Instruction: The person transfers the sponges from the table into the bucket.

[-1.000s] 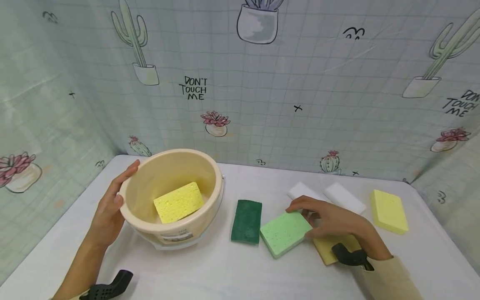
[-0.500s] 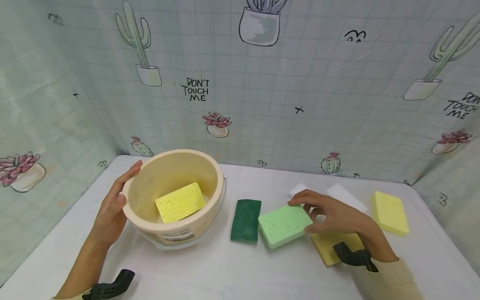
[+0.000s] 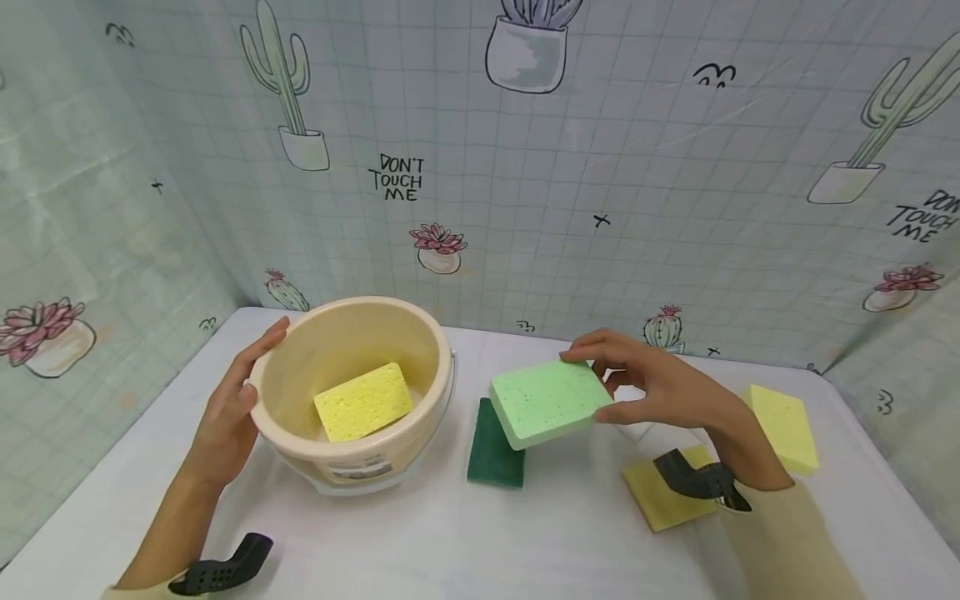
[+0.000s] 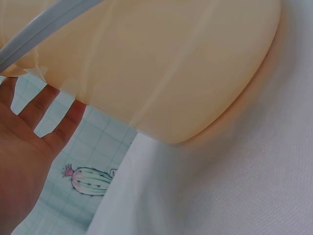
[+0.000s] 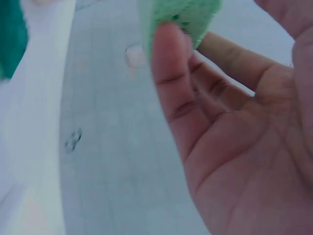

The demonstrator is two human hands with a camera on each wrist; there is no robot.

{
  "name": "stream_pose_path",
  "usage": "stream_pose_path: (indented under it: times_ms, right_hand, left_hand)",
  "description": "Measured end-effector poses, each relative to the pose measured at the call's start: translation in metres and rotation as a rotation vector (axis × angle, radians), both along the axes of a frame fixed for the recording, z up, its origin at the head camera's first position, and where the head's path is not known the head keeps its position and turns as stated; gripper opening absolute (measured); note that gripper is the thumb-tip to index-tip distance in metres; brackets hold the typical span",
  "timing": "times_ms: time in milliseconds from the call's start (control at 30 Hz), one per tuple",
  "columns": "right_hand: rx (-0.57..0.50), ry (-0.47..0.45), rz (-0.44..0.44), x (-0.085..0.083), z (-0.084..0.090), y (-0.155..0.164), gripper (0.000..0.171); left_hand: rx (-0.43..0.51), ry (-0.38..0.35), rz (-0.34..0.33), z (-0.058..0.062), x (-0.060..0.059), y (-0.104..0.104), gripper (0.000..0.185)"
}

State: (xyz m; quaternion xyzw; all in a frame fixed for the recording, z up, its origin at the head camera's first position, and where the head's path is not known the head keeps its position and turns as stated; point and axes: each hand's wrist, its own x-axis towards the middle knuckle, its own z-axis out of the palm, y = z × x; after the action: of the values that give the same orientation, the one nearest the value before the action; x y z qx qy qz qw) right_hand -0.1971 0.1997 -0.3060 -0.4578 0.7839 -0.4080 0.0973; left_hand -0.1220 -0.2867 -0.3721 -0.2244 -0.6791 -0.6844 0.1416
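Up off the counter (image 3: 450, 542) comes the light green sponge (image 3: 547, 402); a second ago it lay flat. Now it floats above the dark green pad (image 3: 491, 437), tilted, soft and full of tiny holes. My right hand (image 3: 660, 387) pinches its edge with curled fingers (image 3: 592, 354). My left hand (image 3: 232, 408) rests flat-fingered against the smooth round tan bucket (image 3: 352, 396), holding a yellow sponge (image 3: 362, 402).

White sponge (image 3: 633, 429) — mostly hidden behind right hand (image 3: 660, 387).
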Motion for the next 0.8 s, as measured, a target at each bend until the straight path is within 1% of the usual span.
stream_pose_path:
  times_ms: [133,267,433,600,733,800]
  right_hand:
    - [-0.035,0.006,0.011,-0.003,0.017,-0.017,0.064]
    - [-0.05,0.024,-0.006,-0.004,0.031,-0.031,0.064]
    - [-0.065,0.037,-0.026,-0.004,0.046,-0.054,0.063]
    - [-0.09,0.028,-0.014,-0.003,0.055,-0.082,0.06]
    - [-0.088,0.029,-0.013,-0.002,0.057,-0.102,0.06]
    - [-0.083,0.025,-0.009,-0.002,0.057,-0.111,0.06]
  left_hand:
    - [0.003,-0.028,0.011,0.003,0.0,0.003,0.055]
    - [-0.001,-0.035,0.015,0.006,0.0,0.005,0.055]
    - [-0.003,-0.049,0.031,0.006,0.0,0.003,0.056]
    - [0.0,-0.041,0.024,0.006,0.0,0.002,0.056]
    - [-0.01,-0.037,0.018,0.005,0.003,0.004,0.055]
    - [-0.018,-0.045,0.029,0.004,0.004,0.004,0.056]
